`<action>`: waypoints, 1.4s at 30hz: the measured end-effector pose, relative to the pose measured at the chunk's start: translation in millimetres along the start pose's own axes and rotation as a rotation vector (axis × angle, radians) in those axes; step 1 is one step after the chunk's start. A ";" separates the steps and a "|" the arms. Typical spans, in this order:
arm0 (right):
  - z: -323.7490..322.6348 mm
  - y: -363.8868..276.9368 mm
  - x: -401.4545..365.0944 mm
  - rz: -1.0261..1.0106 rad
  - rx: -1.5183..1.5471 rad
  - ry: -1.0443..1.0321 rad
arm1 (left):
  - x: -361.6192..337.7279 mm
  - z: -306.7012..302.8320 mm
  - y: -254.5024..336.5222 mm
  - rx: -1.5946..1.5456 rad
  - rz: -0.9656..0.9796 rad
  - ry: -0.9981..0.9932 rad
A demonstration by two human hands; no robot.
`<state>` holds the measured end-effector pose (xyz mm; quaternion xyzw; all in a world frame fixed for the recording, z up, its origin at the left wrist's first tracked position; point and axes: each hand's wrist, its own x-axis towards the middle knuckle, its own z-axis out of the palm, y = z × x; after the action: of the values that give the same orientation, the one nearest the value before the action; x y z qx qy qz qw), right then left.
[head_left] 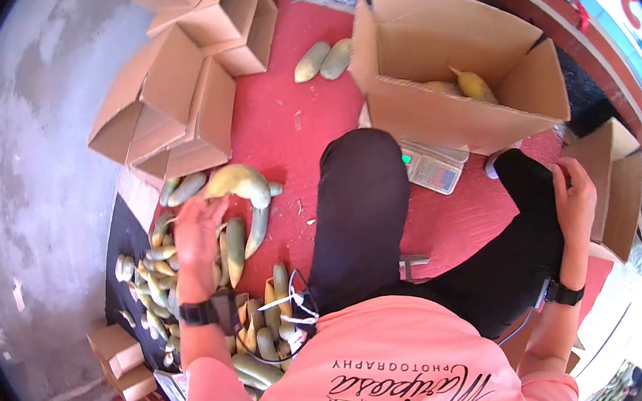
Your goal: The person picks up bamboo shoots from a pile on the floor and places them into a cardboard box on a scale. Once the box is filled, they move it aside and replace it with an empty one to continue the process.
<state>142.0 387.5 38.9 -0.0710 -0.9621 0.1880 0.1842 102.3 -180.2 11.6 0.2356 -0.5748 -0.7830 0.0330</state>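
Observation:
My left hand (197,227) is over the heap on the left, its fingers closed around the near end of a large curved yellow-green cucumber (237,180). Just under and beside that one lie a paler green cucumber (257,231) and a darker green one (235,245). Several more green and yellowish cucumbers (160,296) spread around my left forearm. On the other side, my right hand (575,193) is by my bent right knee, fingers loosely bent and nothing visible in them. Its palm side is hidden.
A large open cardboard box (453,112) with yellow cucumbers (473,86) inside rests on a digital scale (433,169). Two pale cucumbers (312,61) lie left of it on the red floor (273,119). Open boxes (169,99) stand along the wall; another box (617,185) is at right.

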 end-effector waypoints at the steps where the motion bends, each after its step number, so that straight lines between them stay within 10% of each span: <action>1: -1.1 -1.3 -0.2 0.017 0.007 0.003 | -3.6 17.0 18.8 -0.040 0.033 -0.070; 4: -3.6 -4.0 0.2 0.024 0.016 0.023 | 4.3 49.6 58.5 -0.311 0.171 -0.539; 10: -5.1 -2.6 0.7 0.034 0.082 0.039 | 4.4 184.4 84.6 -0.355 0.215 -0.569; 14: -4.3 -1.5 0.7 0.058 0.091 0.058 | 18.9 265.2 76.1 -0.474 0.154 -0.997; 28: 2.7 -8.8 12.0 0.063 0.094 0.008 | 31.1 380.4 2.8 -0.580 -0.023 -1.030; 32: 4.2 -10.1 10.7 0.037 0.079 -0.008 | 53.4 346.9 -14.0 0.467 0.234 -0.759; 34: 6.3 -5.9 10.3 0.056 0.074 -0.018 | 67.8 293.9 -14.4 0.724 0.800 -0.632; 42: 5.8 -1.2 10.0 0.040 0.055 -0.107 | 101.7 -7.1 -31.2 1.432 0.462 -0.052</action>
<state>130.5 386.5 37.6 -0.0749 -0.9634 0.2215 0.1308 21.8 -208.7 -52.3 0.0545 -0.9788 -0.1964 0.0216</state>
